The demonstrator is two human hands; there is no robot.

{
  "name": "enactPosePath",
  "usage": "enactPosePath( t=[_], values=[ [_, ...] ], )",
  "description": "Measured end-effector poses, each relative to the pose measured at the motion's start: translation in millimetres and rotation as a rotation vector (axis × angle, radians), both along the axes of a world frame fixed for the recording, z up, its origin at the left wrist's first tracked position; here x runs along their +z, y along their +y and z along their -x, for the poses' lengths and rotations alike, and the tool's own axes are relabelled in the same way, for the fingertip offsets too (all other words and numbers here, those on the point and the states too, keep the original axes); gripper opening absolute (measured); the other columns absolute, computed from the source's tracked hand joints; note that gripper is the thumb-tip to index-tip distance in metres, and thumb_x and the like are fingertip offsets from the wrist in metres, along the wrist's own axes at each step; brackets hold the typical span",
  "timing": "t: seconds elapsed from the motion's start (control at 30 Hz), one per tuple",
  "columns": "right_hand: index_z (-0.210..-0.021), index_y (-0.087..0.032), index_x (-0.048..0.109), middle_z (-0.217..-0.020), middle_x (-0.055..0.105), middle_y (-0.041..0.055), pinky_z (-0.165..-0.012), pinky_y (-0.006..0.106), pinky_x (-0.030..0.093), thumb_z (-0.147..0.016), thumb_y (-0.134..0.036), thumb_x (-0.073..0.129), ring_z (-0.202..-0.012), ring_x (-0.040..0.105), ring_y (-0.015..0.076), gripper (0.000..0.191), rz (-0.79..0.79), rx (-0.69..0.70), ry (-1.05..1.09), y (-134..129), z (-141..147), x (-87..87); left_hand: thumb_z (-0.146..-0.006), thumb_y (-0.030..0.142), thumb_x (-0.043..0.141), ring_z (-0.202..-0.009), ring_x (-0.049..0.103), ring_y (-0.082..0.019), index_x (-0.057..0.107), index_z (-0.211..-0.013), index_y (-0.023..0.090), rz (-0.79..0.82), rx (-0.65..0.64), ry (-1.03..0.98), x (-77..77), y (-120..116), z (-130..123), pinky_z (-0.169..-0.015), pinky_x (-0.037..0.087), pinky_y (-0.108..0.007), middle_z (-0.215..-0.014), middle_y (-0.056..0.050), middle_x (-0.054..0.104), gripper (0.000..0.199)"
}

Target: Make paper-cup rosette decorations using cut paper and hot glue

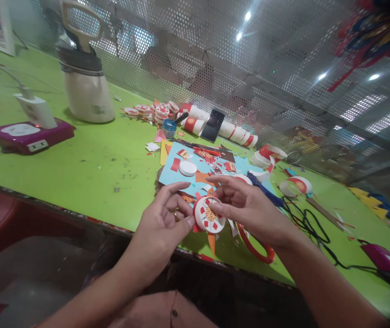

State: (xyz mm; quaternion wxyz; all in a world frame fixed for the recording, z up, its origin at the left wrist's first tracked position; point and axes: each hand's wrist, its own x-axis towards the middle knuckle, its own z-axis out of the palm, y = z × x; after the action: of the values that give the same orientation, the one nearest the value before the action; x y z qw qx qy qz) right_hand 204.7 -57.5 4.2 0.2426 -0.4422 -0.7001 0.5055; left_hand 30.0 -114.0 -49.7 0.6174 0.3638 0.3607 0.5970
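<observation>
Disc (210, 222) before the paper sheets (169, 176), phone (213, 125) against tubes (232, 131) behind them, jug (87, 96) and power strip (23, 131) at left.

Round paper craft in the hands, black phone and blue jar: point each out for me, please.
Round paper craft (210, 217): head view, on its orange central emblem.
Black phone (213, 125): head view, mid-screen.
Blue jar (169, 130): head view, on its side.

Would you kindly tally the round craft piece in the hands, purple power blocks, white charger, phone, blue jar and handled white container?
Round craft piece: 1
Purple power blocks: 2
White charger: 1
Phone: 1
Blue jar: 1
Handled white container: 1
Total: 7
</observation>
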Motion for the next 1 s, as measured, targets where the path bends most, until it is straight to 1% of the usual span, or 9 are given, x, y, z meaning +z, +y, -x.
enactPosePath(
  t=[0.17, 0.3, 0.5, 0.7, 0.9, 1.0],
  values=[
    [-0.125, -0.020, 0.051, -0.081, 0.059, -0.0002, -0.057, 0.025, 0.048, -0.083, -0.024, 0.066, -0.068, 0.057, 0.0121, 0.045, 0.030, -0.010, 0.016, -2.1, 0.9, -0.9, -0.074, 0.012, 0.065, -0.067, 0.054, -0.011, 0.047, -0.119, 0.016, -0.026, 0.035, 0.030, 4.1, -2.1, -1.5, -0.062, 0.044, -0.021, -0.073, 0.003, 0.059, 0.048],
    [-0.124, -0.020, 0.052, -0.083, 0.060, 0.0006, -0.058, 0.026, 0.048, -0.083, -0.024, 0.066, -0.068, 0.057, 0.0123, 0.044, 0.038, -0.017, 0.019, -3.7, 0.5, -0.7, -0.074, 0.012, 0.063, -0.068, 0.055, -0.011, 0.048, -0.118, 0.016, -0.031, 0.056, 0.065, 6.4, -2.0, -2.9, -0.062, 0.045, -0.021, -0.073, 0.003, 0.059, 0.047],
    [-0.123, -0.022, 0.054, -0.082, 0.058, -0.0012, -0.059, 0.025, 0.047, -0.083, -0.027, 0.070, -0.067, 0.055, 0.0106, 0.044, 0.045, -0.036, 0.042, -4.0, -0.8, -3.8, -0.077, 0.017, 0.065, -0.069, 0.056, -0.010, 0.046, -0.121, 0.018, -0.064, 0.046, 0.121, 4.3, -5.8, -2.5, -0.063, 0.047, -0.019, -0.076, 0.003, 0.058, 0.048],
    [-0.120, -0.023, 0.057, -0.077, 0.055, -0.0032, -0.058, 0.023, 0.045, -0.081, -0.025, 0.071, -0.065, 0.054, 0.0089, 0.042, 0.030, -0.050, 0.045, -4.0, -0.9, -6.9, -0.073, 0.021, 0.071, -0.066, 0.055, -0.010, 0.044, -0.122, 0.016, -0.035, 0.043, 0.113, 2.7, -3.9, -3.8, -0.061, 0.048, -0.018, -0.073, 0.004, 0.055, 0.056],
    [-0.115, -0.022, 0.060, -0.078, 0.054, -0.0032, -0.059, 0.024, 0.045, -0.078, -0.025, 0.074, -0.066, 0.054, 0.0092, 0.040, 0.037, -0.074, 0.069, -4.5, -0.6, -8.0, -0.073, 0.023, 0.073, -0.065, 0.054, -0.010, 0.045, -0.122, 0.017, -0.021, 0.028, 0.097, -1.3, -1.8, -3.9, -0.059, 0.047, -0.020, -0.074, 0.004, 0.056, 0.057],
    [-0.113, -0.022, 0.062, -0.077, 0.053, -0.0033, -0.059, 0.023, 0.044, -0.076, -0.026, 0.076, -0.067, 0.052, 0.0093, 0.040, 0.036, -0.097, 0.072, -4.8, 0.0, -8.3, -0.073, 0.022, 0.073, -0.064, 0.054, -0.010, 0.045, -0.121, 0.017, -0.011, 0.035, 0.099, 0.2, -2.9, -3.6, -0.057, 0.046, -0.019, -0.073, 0.004, 0.056, 0.056]
  ],
)
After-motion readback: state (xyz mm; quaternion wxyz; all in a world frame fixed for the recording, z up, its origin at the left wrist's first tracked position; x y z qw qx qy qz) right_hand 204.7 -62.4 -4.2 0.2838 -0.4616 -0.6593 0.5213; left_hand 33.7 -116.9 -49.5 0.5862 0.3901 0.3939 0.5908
